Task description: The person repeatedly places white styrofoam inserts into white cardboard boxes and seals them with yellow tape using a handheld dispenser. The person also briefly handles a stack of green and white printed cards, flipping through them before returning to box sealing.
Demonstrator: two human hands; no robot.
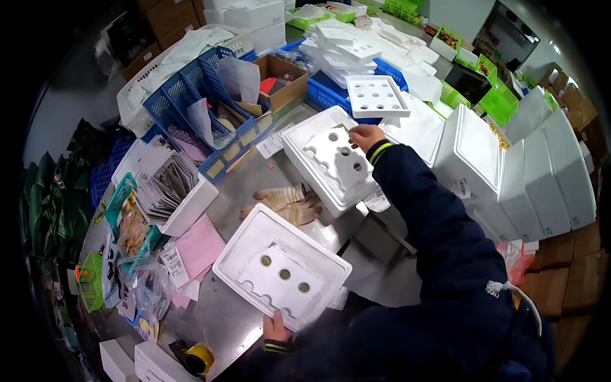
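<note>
Two white foam boxes lie on the metal table. My left hand (277, 328) grips the near rim of the closer foam box (232, 258). Inside that box is a white foam insert (275, 275) with three round holes and a scalloped edge; something greenish shows through the holes. Farther off, my right hand (366, 136) reaches over the second foam box (302, 130). Its fingers are closed at the upper right edge of a similar holed foam insert (331, 167). Between the boxes lies a pair of striped work gloves (286, 204).
On the left stand a blue divided basket (184, 105), a white box of printed cards (191, 207), pink sheets (198, 245) and a tape dispenser (198, 358). Foam trays (379, 95) are stacked at the back. Large foam boxes (471, 149) line the right side.
</note>
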